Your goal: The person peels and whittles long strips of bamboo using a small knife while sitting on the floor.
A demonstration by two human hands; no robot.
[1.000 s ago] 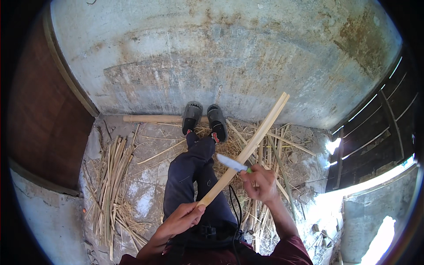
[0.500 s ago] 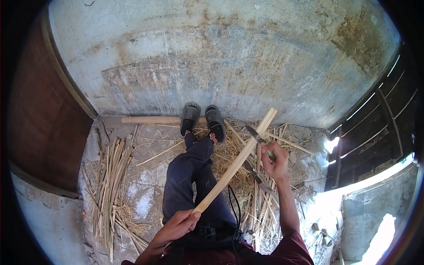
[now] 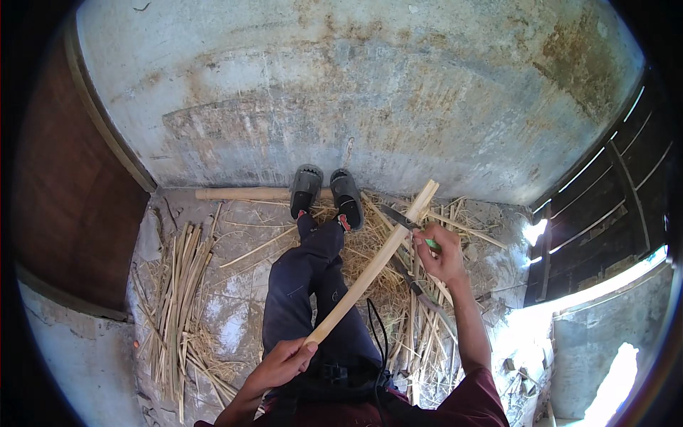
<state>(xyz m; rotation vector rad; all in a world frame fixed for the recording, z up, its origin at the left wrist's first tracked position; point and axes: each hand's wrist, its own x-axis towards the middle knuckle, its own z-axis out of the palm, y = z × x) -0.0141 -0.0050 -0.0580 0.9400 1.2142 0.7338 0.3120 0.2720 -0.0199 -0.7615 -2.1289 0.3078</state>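
Holding a pale stick [image 3: 364, 280] by its 7 o'clock end in the closed left hand [image 3: 284, 363], with long axis toward 1 o'clock. Gripping a knife [image 3: 395, 214] in the closed right hand [image 3: 442, 253], nearer the stick's far end, with blade across it toward 10 o'clock.

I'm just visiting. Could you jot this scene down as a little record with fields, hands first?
Left hand: gripping the near end of a long pale strip
Right hand: holding a green-handled knife
Knife position: blade across the strip, toward its far end
To the left: a pile of thin sticks
Feet: grey shoes, near the stained wall
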